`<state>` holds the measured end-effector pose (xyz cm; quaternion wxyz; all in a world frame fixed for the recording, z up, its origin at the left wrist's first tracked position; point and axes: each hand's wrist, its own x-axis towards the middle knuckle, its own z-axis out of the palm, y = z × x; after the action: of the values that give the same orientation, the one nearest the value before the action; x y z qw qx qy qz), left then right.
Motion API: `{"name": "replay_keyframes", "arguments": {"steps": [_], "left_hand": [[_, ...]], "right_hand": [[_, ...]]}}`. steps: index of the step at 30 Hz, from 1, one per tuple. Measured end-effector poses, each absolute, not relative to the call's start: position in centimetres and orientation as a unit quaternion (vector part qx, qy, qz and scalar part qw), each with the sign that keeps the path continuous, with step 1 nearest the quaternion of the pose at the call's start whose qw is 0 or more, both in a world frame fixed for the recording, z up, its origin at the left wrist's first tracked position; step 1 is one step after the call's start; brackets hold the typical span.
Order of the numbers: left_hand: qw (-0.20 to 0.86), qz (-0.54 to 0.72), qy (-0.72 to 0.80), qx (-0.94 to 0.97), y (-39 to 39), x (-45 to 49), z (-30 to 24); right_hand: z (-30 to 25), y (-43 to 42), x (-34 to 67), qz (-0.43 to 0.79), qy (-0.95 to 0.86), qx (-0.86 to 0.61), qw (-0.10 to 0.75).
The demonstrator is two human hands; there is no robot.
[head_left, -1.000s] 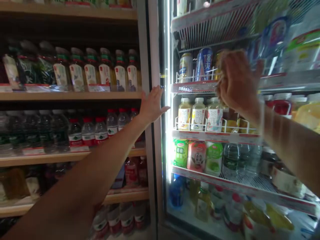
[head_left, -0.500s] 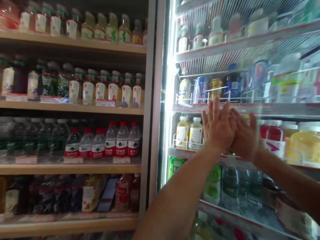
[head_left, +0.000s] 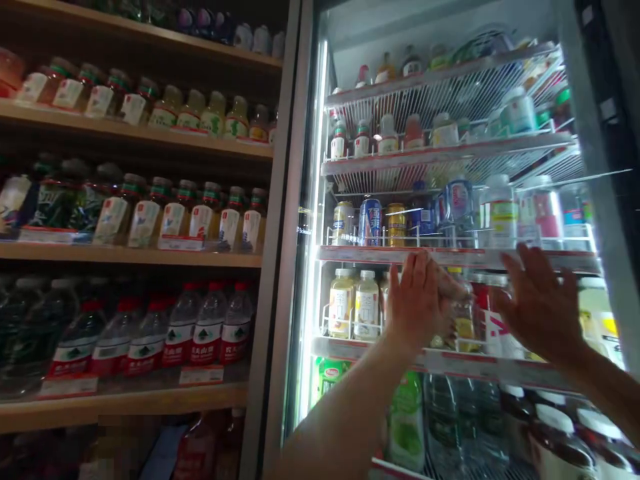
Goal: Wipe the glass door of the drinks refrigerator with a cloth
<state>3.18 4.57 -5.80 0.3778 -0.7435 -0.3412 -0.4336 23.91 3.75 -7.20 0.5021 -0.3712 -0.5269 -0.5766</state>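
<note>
My left hand (head_left: 414,300) is raised in front of the lit drinks cooler (head_left: 375,255), fingers stretched upward and holding nothing. A hand-shaped reflection (head_left: 450,285) appears just to its right, as in a glass door. I cannot tell whether the palm touches the glass. To the right, my right hand (head_left: 543,307) is up with fingers spread, also holding nothing. Behind the hands stand bottles; a red bottle with a white label (head_left: 495,327) is partly hidden between them. Two pale yellow bottles (head_left: 367,303) stand left of my left hand.
Cans such as a blue can (head_left: 370,222) line the rack above. Large water bottles (head_left: 443,413) and a green bottle (head_left: 406,420) stand below. On the left, wooden shelves (head_left: 125,257) carry juice bottles and red-capped water bottles (head_left: 207,327). A metal frame (head_left: 270,267) separates shelves and cooler.
My hands, overlapping or close together before, are now apart, the right one further right. The view has shifted, showing more of the cooler's top and right side.
</note>
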Motion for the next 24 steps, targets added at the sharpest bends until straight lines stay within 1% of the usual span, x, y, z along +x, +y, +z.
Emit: {"name": "replay_keyframes", "arguments": {"steps": [1, 3, 6, 7, 10, 12, 14, 16, 20, 22, 24], "left_hand": [[0.386, -0.427, -0.335, -0.746, 4.8, 1.5, -4.7], [0.394, -0.451, -0.344, -0.723, 5.4, -2.9, -1.9], [0.361, -0.569, -0.433, -0.598, 6.0, -8.5, 2.1], [0.353, -0.584, -0.444, -0.580, 6.1, -9.0, 2.8], [0.356, -0.594, -0.402, -0.599, 6.2, -5.8, 2.4], [0.386, -0.558, -0.320, -0.661, 6.4, -2.7, 1.2], [0.408, -0.511, -0.261, -0.710, 6.6, -1.7, 0.5], [0.400, -0.520, -0.275, -0.703, 6.9, -3.5, 0.8], [0.347, -0.625, -0.378, -0.589, 7.4, -7.9, 1.9], [0.364, -0.609, -0.347, -0.613, 7.4, -6.9, 1.5], [0.406, -0.532, -0.268, -0.693, 7.4, -4.8, 0.7]], "right_hand": [[-7.2, 3.9, 24.4, -0.582, -0.505, -0.374, 0.516], [-7.3, 4.1, 24.7, -0.591, -0.496, -0.377, 0.513], [-7.5, 3.9, 24.0, -0.601, -0.496, -0.384, 0.496], [-7.6, 3.9, 23.8, -0.603, -0.491, -0.388, 0.495], [-7.6, 3.7, 23.7, -0.601, -0.487, -0.393, 0.498], [-7.6, 3.8, 24.0, -0.587, -0.496, -0.398, 0.502], [-7.6, 3.9, 24.2, -0.573, -0.502, -0.402, 0.507], [-7.6, 4.0, 24.3, -0.569, -0.503, -0.403, 0.510], [-7.6, 3.9, 23.9, -0.566, -0.494, -0.419, 0.509], [-7.6, 4.0, 24.0, -0.567, -0.493, -0.420, 0.509], [-7.6, 4.1, 24.3, -0.574, -0.498, -0.403, 0.510]]}}
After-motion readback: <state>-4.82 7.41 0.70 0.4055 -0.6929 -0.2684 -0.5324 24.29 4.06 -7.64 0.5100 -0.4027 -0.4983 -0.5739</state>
